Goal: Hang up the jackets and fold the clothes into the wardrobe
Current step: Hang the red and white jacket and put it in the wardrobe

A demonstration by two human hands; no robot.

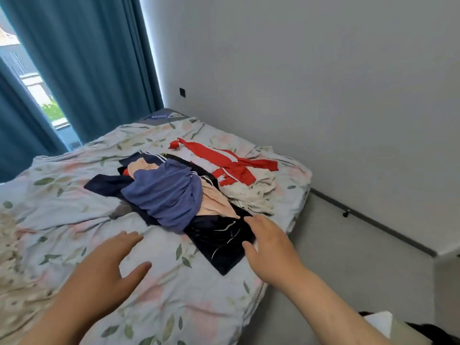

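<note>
Floral bedding on the bed (pixel 74 195) carries the whole unsorted pile of clothes. A blue-purple garment (pixel 169 192) is heaped on top at the middle, and a peach garment (pixel 214 202) pokes out beneath it. A dark navy garment with white stripes (pixel 219 242) spreads toward the near edge. Beyond them a red garment (pixel 231 165) lies across a crumpled white garment (pixel 254 195). The right hand (pixel 271 247) reaches the navy piece with fingers extended and thumb apart, at its edge but not yet pinching it. The left hand (pixel 107 267) hovers spread over bare sheet just beside the pile, holding nothing. Nothing looks folded or hung, and no wardrobe or hanger is in view, so the task seems barely begun and every item is left to do. A teal curtain (pixel 87 58) and a plain wall (pixel 323 83) stand behind the bed.
</note>
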